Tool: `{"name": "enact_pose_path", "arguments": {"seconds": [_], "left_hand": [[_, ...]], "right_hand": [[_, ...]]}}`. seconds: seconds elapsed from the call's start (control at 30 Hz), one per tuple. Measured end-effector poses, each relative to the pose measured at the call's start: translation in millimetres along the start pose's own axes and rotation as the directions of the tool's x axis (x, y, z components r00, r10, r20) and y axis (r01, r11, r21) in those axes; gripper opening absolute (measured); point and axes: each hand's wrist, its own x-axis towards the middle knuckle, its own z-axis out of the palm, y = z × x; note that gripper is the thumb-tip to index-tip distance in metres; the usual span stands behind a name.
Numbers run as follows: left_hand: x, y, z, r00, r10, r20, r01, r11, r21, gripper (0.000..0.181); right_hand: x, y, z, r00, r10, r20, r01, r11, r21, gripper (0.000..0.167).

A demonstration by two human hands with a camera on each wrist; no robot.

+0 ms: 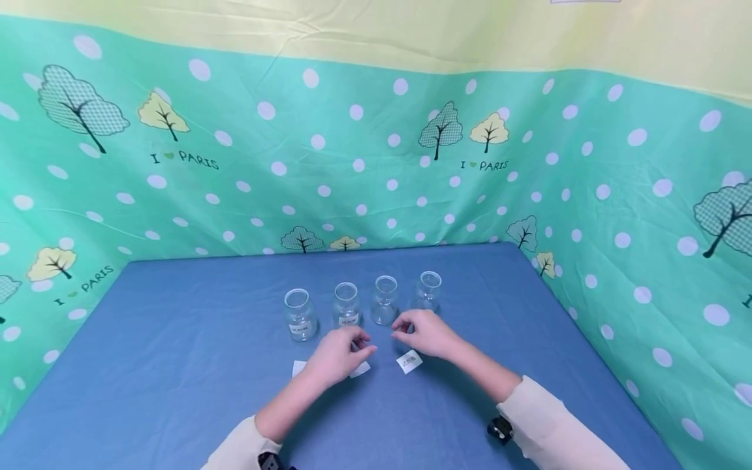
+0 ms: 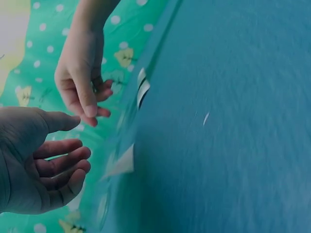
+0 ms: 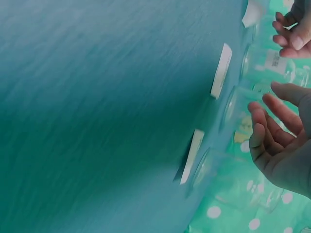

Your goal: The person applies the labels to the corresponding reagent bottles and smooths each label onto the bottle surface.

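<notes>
A row of several clear glass jars stands on the table. The leftmost jar (image 1: pixel 300 313) and the second jar (image 1: pixel 346 303) bear white labels with dark print. My left hand (image 1: pixel 337 356) hovers before the second jar, fingers loosely bent, holding nothing. My right hand (image 1: pixel 429 333) is in front of the rightmost jar (image 1: pixel 430 290), whose lower part it hides; the right wrist view shows its fingers apart with nothing between them. The third jar (image 1: pixel 384 301) shows no label. A printed paper label (image 1: pixel 409 361) lies below my right hand. Another paper piece (image 1: pixel 360 370) is partly behind my left hand.
One more white paper piece (image 1: pixel 298 368) lies left of my left hand. A blue cloth (image 1: pixel 176 365) covers the table. Green dotted curtains (image 1: pixel 352 163) with printed trees rise behind the table and along its right side.
</notes>
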Motion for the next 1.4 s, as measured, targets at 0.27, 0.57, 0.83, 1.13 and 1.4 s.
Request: {"name": "enact_pose_path", "arguments": {"seconds": [0.27,0.57,0.83,1.13,1.4], "left_hand": [[3.4,13.0,24.3,0.993,0.087,0.073,-0.092,0.994,0.057,0.02],[8.3,15.7,49.8,0.994,0.098,0.058,-0.105,0.985,0.139,0.025],[10.5,22.2,59.1,0.999,0.042,0.035,-0.049,0.969,0.244,0.028],[11.8,25.1,59.2,0.998,-0.008,0.054,-0.007,0.963,0.268,0.025],[12.6,24.4,60.2,0.998,-0.003,0.06,-0.013,0.964,0.267,0.023]], "right_hand": [[-13.5,14.4,-5.1,0.993,-0.071,0.09,0.078,0.994,-0.073,0.019],[-27.7,20.7,-10.2,0.979,-0.079,0.189,0.102,0.988,-0.116,0.025],[-30.2,25.0,-8.9,0.977,-0.034,0.212,0.07,0.983,-0.168,0.031],[-27.8,25.8,-8.2,0.972,-0.007,0.237,0.052,0.981,-0.186,0.027],[-24.9,27.8,-5.3,0.971,-0.001,0.24,0.048,0.981,-0.189,0.019]]}}
